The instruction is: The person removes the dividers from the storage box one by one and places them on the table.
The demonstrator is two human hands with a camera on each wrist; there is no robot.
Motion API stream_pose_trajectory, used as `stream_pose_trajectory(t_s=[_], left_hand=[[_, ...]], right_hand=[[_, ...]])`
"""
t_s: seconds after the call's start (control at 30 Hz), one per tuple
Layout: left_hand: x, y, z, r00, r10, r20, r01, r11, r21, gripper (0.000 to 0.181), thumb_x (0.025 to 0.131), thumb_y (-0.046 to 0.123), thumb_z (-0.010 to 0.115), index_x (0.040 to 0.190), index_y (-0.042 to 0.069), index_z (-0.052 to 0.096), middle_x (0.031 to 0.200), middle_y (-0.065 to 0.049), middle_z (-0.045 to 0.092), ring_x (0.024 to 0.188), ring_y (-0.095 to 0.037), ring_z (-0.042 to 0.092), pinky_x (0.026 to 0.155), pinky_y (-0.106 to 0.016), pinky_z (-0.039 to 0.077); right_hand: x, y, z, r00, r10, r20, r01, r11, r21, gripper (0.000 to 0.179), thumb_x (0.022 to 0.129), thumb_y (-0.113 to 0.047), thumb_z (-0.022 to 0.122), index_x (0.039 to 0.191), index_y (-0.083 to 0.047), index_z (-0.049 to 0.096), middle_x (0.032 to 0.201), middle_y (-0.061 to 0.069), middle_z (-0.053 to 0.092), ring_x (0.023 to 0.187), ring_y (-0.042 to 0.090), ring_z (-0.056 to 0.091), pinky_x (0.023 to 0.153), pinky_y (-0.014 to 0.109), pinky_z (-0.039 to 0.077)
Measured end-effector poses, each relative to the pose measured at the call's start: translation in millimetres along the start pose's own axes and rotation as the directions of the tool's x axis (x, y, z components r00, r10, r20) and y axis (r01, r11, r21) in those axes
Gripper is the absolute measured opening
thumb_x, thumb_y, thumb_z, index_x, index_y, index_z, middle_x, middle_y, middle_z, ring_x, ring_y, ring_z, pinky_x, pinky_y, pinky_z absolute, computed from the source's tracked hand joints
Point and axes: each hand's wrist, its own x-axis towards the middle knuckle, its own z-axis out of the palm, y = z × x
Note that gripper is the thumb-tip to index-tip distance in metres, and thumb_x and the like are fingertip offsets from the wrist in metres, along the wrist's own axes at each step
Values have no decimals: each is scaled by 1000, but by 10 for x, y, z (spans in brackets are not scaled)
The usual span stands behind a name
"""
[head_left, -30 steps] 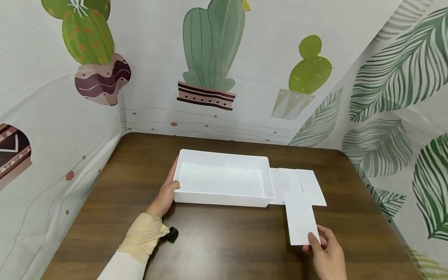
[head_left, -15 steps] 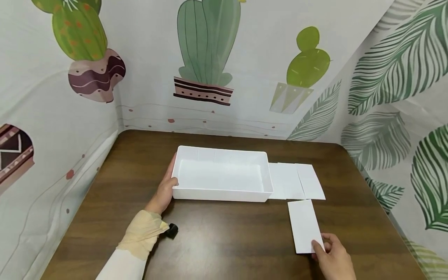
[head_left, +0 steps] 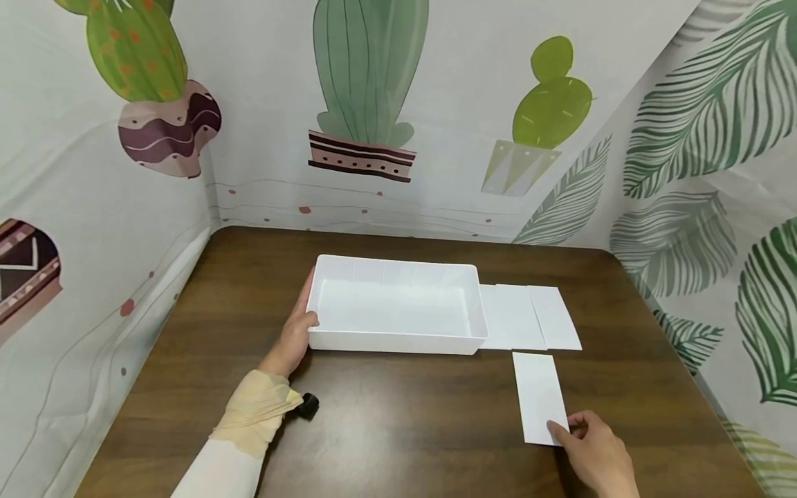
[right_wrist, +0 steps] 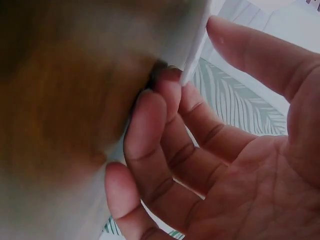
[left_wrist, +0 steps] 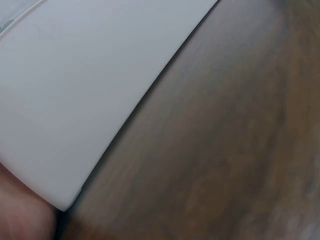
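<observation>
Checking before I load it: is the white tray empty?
Empty: the tray shows only its bare white floor in the head view. The cards lie outside, beside it.

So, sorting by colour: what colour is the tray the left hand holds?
White, plain; the tray shows best in the head view.

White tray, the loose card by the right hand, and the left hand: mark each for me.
white tray (head_left: 398, 342): head view, its near outer wall.
loose card (head_left: 537, 391): head view, middle of its top face.
left hand (head_left: 292, 340): head view, back of the hand gripping the tray's left end.
</observation>
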Motion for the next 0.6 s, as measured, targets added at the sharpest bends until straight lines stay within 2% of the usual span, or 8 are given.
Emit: stream_pose_trajectory(t_s=[0.33,0.6], left_hand=[[11,28,19,1000,24,1,-24,1000,-5,102,77,-10,29,169,26,2,176,9,-3,161,-21,-6,124,-44,4],[6,14,20,1000,5,-3,-6,1000,-11,103,76,-10,28,169,27,2,176,10,-3,161,-21,-5,124,-45,5]], right_hand=[[57,-11,-45,1000,7,-6,-8,1000,-24,61,93,-54,67,115,2,60,93,9,64,80,24,58,66,36,43],[116,0,-68,1000,10,-9,-11,999,-42,65,92,-58,67,115,2,60,95,13,65,82,26,60,69,43,46]])
